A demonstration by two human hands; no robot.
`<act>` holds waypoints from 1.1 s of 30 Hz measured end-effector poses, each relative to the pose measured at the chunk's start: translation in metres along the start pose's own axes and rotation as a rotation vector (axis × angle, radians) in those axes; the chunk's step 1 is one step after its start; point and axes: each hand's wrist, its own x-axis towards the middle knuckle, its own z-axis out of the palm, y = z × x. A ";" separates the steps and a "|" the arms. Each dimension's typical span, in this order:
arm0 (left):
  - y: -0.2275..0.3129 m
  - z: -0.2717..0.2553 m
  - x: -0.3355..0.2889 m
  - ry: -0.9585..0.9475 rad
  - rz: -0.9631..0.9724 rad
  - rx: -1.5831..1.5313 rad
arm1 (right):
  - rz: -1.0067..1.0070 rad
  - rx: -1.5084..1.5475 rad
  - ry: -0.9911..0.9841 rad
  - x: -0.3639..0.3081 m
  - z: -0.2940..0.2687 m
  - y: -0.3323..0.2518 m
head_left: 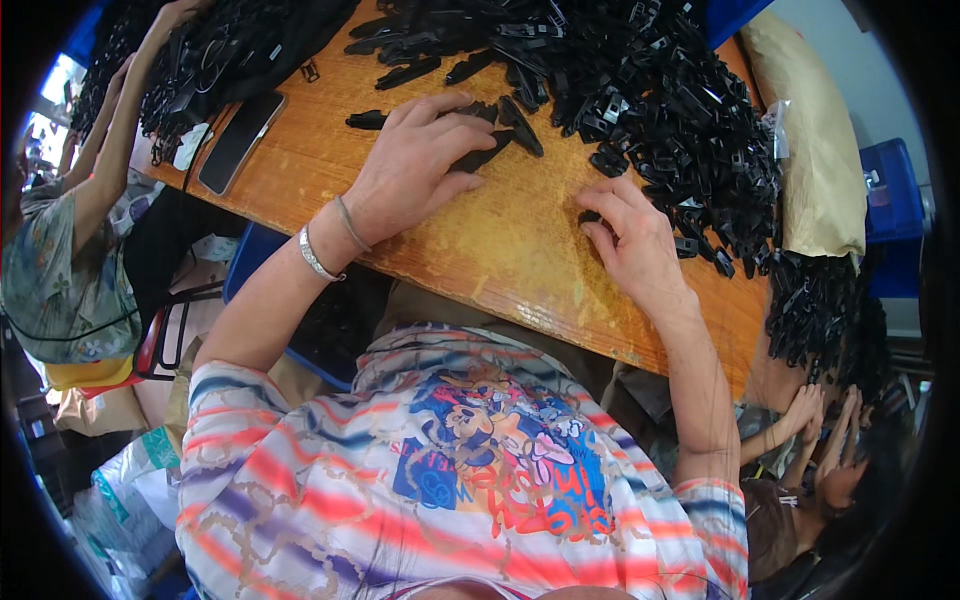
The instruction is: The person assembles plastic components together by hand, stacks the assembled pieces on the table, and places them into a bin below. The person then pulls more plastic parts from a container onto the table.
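Observation:
My left hand (430,150) is over the wooden table, its fingers curled round a few long black plastic clips (487,154). Another dark clip (521,128) lies slanted just beyond those fingertips, and the end of one more (366,120) shows left of the hand. My right hand (637,238) is closer to the table's front edge, with thumb and fingers closed on a small black piece (589,217). Most of that piece is hidden by the fingers, so its exact shape cannot be made out. The two hands are apart, with bare wood between them.
A big heap of black clips (690,130) covers the table's far right. At the far left, a phone (240,143) lies near a dark pile (225,60), where another person's arm (120,130) reaches. A tan sack (815,140) and blue bin (890,190) stand right.

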 end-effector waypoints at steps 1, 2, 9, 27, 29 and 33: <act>0.000 -0.001 0.000 0.015 0.023 0.017 | -0.001 -0.002 0.000 -0.001 0.002 0.003; 0.000 -0.001 0.000 0.018 0.022 0.017 | -0.035 -0.027 0.013 -0.001 0.004 0.006; 0.027 -0.001 -0.003 0.153 0.072 -0.032 | -0.006 0.027 0.052 0.003 0.002 -0.007; 0.059 0.020 0.031 -0.161 0.112 -0.065 | 0.333 0.258 -0.120 -0.002 -0.006 -0.022; 0.060 0.022 0.029 -0.158 0.069 -0.098 | 0.245 0.245 -0.100 -0.004 -0.005 -0.015; 0.058 0.013 0.023 -0.039 0.039 -0.154 | 0.075 0.098 -0.045 -0.007 -0.001 -0.011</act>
